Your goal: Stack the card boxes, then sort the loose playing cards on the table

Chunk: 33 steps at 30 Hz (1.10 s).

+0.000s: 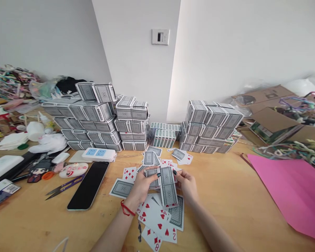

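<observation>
Near the middle of the table, my left hand (141,188), with a red cord on the wrist, is closed around a joined piece of grey-backed playing cards (153,179). My right hand (188,184) pinches the right side of the same piece, by a long card strip (169,187) that hangs down toward me. My fingers partly hide how the cards join. Below lie loose playing cards (155,216), several face up in red suits and some back up. More loose cards (148,158) lie just beyond my hands.
Folded-card blocks (93,112) are stacked at the back left, with another stack (212,122) at the back right and card packs (164,138) between. A phone (88,185), thread snips (65,186) and a power strip (99,154) lie left; pink paper (286,189) lies right.
</observation>
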{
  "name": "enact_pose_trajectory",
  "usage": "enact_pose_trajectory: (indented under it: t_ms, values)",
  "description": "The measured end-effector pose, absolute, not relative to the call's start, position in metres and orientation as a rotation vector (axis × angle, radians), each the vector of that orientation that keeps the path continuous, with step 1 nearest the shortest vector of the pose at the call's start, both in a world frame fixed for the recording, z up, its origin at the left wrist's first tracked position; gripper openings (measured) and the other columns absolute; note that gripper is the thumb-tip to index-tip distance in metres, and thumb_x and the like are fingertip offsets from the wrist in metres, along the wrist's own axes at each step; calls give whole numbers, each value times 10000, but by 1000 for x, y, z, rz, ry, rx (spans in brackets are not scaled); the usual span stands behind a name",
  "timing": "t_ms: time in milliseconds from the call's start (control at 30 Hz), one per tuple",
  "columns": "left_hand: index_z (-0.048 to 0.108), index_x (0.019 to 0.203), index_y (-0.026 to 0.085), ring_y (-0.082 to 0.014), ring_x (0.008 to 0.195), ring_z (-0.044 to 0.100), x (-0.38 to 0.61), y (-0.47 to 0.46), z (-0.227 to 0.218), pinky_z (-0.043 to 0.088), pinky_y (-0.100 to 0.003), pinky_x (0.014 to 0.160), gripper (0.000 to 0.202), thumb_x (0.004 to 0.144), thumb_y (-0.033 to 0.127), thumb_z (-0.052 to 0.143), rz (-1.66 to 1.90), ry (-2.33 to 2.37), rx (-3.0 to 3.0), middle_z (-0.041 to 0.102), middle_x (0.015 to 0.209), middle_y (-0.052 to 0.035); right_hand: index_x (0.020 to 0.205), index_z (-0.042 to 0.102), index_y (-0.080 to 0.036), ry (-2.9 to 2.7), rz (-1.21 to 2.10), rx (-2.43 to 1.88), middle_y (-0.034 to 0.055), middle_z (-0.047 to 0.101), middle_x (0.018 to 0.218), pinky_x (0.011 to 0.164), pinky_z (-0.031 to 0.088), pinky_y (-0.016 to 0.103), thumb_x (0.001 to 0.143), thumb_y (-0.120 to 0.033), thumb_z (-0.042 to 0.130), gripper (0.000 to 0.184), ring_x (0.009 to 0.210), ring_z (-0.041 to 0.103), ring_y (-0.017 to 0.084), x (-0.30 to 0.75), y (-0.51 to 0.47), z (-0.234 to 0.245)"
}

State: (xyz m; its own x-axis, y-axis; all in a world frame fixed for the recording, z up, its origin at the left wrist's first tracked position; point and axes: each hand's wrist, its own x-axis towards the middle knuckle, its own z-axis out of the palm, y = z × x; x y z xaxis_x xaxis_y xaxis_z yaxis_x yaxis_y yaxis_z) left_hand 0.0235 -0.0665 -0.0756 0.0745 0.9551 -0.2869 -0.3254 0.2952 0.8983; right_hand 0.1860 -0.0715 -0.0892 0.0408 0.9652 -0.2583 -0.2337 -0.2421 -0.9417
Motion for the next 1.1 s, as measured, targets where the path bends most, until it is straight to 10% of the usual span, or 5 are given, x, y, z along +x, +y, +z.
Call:
enact_pose_trajectory:
  t_ms: [1100]
  values:
    - [631,784,149,-201,686,622,29,-70,-78,509,-314,603,200,600,198,689,1071,1092,830,668,741,-41,847,663,-193,-1237,873,-1485,49,687,783,657,440,300,765,-444,487,317,730,600,241,183,-82,-92]
